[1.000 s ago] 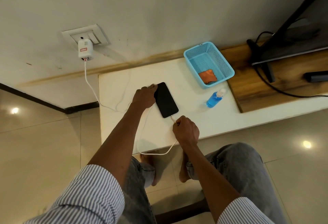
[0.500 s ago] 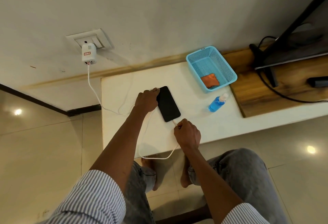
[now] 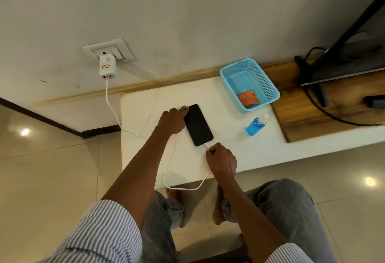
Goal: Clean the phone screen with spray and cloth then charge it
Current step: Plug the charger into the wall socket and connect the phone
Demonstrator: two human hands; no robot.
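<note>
A black phone (image 3: 198, 124) lies screen-up on the white table (image 3: 225, 158). My left hand (image 3: 173, 121) grips its left edge, fingers over the top corner. My right hand (image 3: 221, 161) pinches the white charging cable (image 3: 188, 188) just below the phone's bottom end, where the plug meets the phone. The cable loops off the table's front edge and runs back to a white charger (image 3: 107, 67) in the wall socket. The blue spray bottle (image 3: 256, 125) lies on the table to the right. An orange cloth (image 3: 248, 98) sits inside the blue basket (image 3: 230, 83).
A wooden board (image 3: 325, 116) covers the table's right part, with a dark monitor stand (image 3: 318, 87) and black cables (image 3: 337, 117) on it. My knees and bare feet are below the table's front edge, on a tiled floor.
Both hands keep their hold on the phone and the cable. Only the camera view has shifted slightly; the phone stays in place on the table.
</note>
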